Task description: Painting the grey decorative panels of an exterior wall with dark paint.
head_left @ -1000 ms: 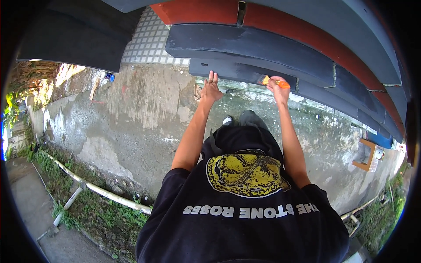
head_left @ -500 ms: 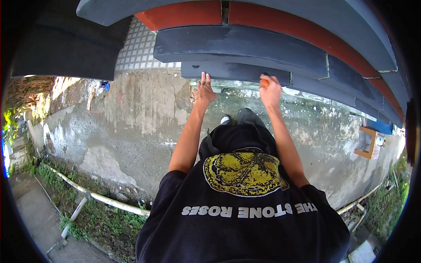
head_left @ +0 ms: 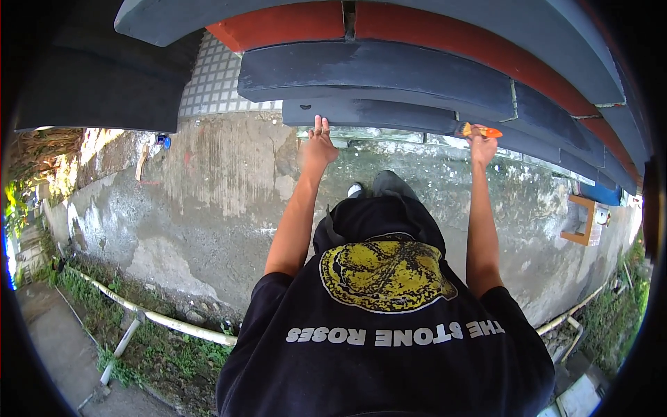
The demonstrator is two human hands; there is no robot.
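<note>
My right hand (head_left: 482,147) is closed round the orange handle of a paintbrush (head_left: 492,132). The brush lies sideways, its bristles pointing left against the lower edge of the dark grey boards, near a joint between two of them. My left hand (head_left: 319,147) rests with its fingers stretched out against the lower edge of the lowest grey board (head_left: 368,112), toward its left end. A small dark notch or mark shows on that board above the left hand. Parts of the board look darker and shinier, as if wet.
Above the lowest board are further grey boards (head_left: 375,73) and a red band (head_left: 431,31). Concrete ground (head_left: 208,187) lies around my feet. A brown box-like object (head_left: 582,221) stands at the right. A pale pipe rail (head_left: 174,323) and plants run behind me; a blue-capped item (head_left: 165,141) lies left.
My right hand has moved to the right along the board with the paintbrush, which now shows side-on. My left hand has stayed at nearly the same spot on the board.
</note>
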